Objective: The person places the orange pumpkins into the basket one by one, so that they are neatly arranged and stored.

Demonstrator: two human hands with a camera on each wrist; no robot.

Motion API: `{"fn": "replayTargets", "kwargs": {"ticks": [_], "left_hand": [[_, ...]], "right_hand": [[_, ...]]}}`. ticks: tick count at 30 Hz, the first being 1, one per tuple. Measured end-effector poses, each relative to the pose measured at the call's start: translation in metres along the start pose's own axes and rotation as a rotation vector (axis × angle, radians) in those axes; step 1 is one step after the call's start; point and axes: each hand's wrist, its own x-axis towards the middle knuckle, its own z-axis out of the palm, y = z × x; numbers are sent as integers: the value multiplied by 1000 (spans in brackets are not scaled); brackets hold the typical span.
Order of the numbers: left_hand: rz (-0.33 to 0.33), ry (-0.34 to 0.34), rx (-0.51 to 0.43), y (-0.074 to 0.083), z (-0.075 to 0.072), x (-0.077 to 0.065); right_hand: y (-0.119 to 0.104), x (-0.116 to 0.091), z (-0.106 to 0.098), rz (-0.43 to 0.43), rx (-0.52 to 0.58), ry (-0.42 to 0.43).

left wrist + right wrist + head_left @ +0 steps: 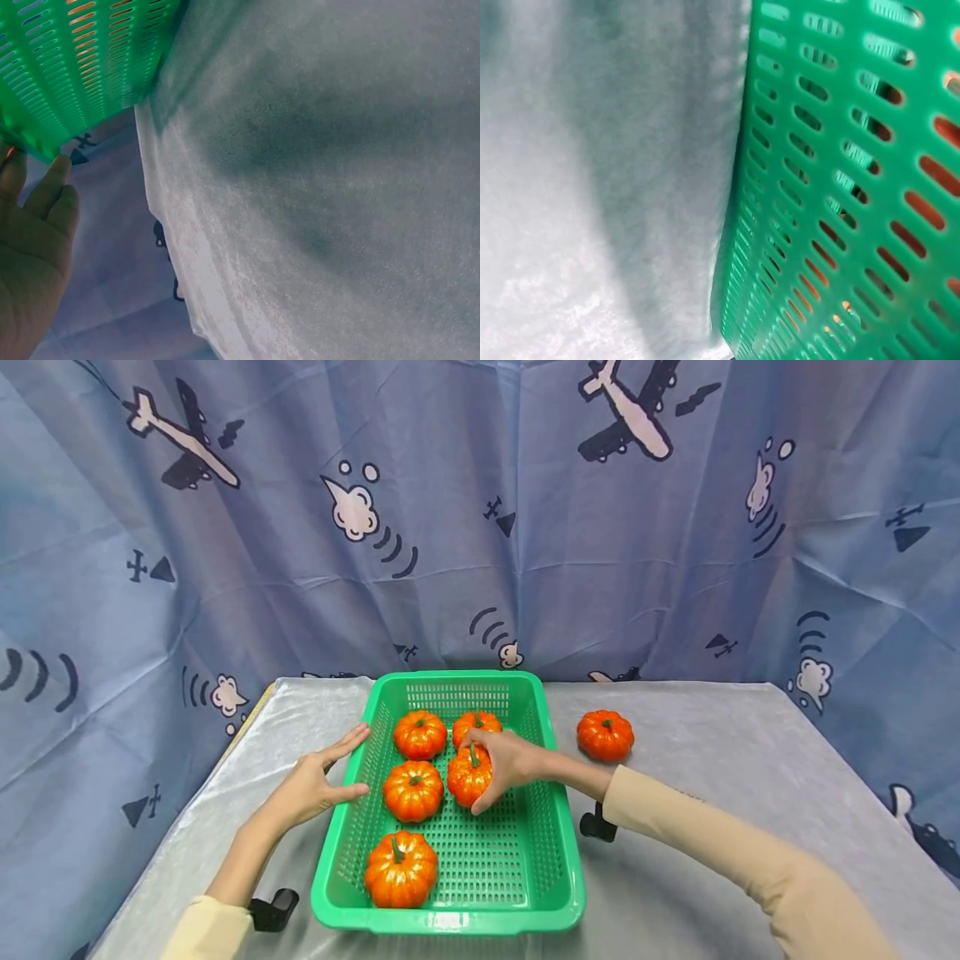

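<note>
A green plastic basket (447,922) with slotted walls holds several small orange pumpkins. Over its right side reaches my right hand (513,762), thumb and fingers curled round one pumpkin (465,781) inside. Just behind that one sits another pumpkin (489,722), partly covered by the hand. In the left column are a back pumpkin (420,735), a middle pumpkin (413,792) and a front pumpkin (401,872). My left hand (309,787) has its fingers extended at the basket's left rim. In the right wrist view the slotted basket wall (780,187) hides the hand.
One pumpkin (605,736) stands on the grey cloth-covered table (697,760), to the right of the basket. A blue patterned curtain (450,527) hangs behind and along the sides of the table.
</note>
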Motion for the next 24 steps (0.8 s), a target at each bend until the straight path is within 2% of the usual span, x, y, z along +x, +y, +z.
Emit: {"fn": "replayTargets", "kwargs": {"ticks": [9,16,24], "left_hand": [[-6,2,-5,1,0,1],[3,-9,-24,1,2,1],[-5,2,-10,0,1,0]], "right_hand": [[1,4,4,-32,-56,-76],[2,7,13,14,-99,-120],[1,11,13,35,-117,-139]]}}
